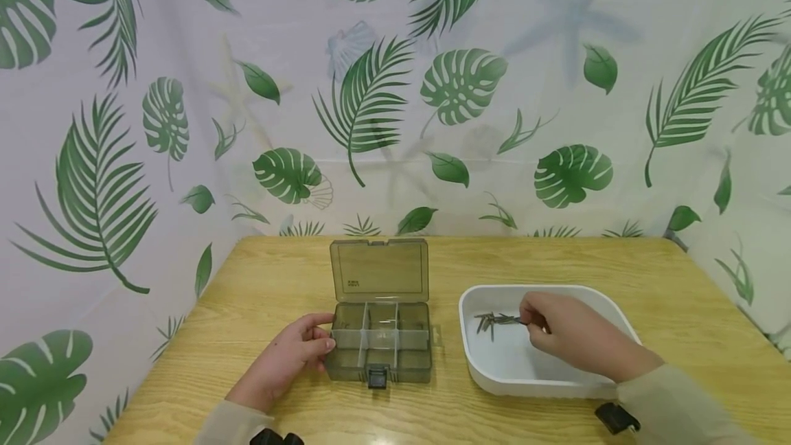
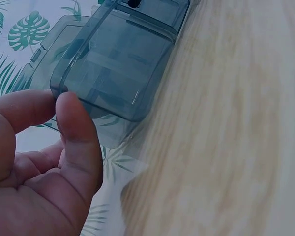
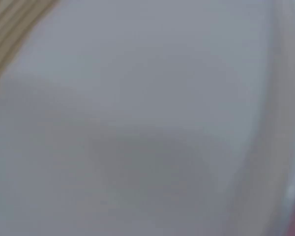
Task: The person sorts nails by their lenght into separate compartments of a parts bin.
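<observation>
A smoky grey plastic compartment box [image 1: 381, 342] stands on the table with its lid [image 1: 381, 270] raised at the back. No items show in its compartments. At its left side my left hand [image 1: 299, 349] grips the wall near a corner, and the left wrist view shows thumb and finger [image 2: 78, 132] pinching the edge. My right hand [image 1: 565, 328] is inside a white plastic tub [image 1: 544, 390], fingers pinched on a thin dark metal piece like a screw. Several similar small metal pieces [image 1: 488, 323] lie in a loose heap beside the fingertips. The right wrist view is blurred tub wall.
Both containers stand on a wooden table [image 1: 284, 273], the tub right of the box. A white cloth [image 1: 383, 204] printed with green leaves hangs behind the table and at its sides. The box's latch [image 1: 377, 378] faces me at the front.
</observation>
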`<state>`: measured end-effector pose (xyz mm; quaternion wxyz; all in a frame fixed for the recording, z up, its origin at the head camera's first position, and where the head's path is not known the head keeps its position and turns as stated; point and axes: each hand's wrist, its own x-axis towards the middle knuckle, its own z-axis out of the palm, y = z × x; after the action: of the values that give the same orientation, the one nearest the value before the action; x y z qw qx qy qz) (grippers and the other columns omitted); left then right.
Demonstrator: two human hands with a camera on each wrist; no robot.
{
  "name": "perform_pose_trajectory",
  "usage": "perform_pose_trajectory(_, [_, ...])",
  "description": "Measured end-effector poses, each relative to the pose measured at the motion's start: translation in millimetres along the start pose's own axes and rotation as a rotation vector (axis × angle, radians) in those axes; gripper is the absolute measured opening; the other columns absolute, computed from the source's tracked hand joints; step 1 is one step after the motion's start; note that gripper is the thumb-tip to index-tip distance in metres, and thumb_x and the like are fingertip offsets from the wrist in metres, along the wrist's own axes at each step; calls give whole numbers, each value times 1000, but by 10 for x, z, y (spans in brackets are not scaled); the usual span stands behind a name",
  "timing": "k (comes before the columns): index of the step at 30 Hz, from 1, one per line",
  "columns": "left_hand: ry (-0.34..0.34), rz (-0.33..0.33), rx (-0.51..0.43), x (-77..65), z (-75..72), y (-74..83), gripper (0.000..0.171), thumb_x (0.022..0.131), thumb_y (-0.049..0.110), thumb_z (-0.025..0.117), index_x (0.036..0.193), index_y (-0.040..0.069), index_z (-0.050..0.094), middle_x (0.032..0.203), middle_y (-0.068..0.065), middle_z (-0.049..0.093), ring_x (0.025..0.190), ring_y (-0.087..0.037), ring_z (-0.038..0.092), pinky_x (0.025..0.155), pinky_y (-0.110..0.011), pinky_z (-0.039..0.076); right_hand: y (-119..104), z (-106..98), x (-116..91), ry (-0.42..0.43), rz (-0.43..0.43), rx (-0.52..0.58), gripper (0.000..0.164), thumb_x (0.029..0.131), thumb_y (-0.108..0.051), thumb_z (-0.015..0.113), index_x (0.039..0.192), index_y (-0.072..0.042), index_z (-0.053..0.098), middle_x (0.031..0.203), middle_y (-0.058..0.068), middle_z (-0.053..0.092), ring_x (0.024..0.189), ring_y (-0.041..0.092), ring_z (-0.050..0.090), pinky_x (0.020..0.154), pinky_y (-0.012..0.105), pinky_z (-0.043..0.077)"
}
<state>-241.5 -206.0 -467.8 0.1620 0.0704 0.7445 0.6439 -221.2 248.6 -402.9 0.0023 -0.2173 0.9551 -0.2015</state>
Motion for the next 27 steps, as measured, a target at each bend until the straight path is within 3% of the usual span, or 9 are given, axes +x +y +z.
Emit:
perform_pose_trajectory(8, [-12,6,8,1,-8,-14,59,98,8,64,150,-6,39,101,-12,54,81,-22,55,65,-32,55,-297,107,158,39,-82,12,27,89,-1,59,108,-15,73,80,-14,56,70,5,48,64,27,42])
perform_pose_trajectory(14, [-11,6,5,-10,-7,-14,59,98,8,64,150,-6,38,101,-12,54,81,-22,55,65,-32,54,-517,214,237,53,-117,0,22,89,-3,59,101,-16,71,92,-10,65,77,5,53,71,29,50])
perform_pose_trajectory(21, [-10,3,6,-18,-8,-11,60,98,9,64,151,-5,38,102,-12,54,84,-21,54,65,-32,55,-799,365,294,86,-157,23,19,90,-4,60,102,-16,68,82,-15,52,70,6,45,64,27,44])
perform_pose_trajectory(27, [-19,0,3,-16,-4,-7,60,99,10,63,151,-4,37,102,-12,54,85,-22,53,66,-33,54,-1018,506,379,119,-179,71,18,90,-3,60,102,-13,69,81,-14,52,67,6,44,60,26,42])
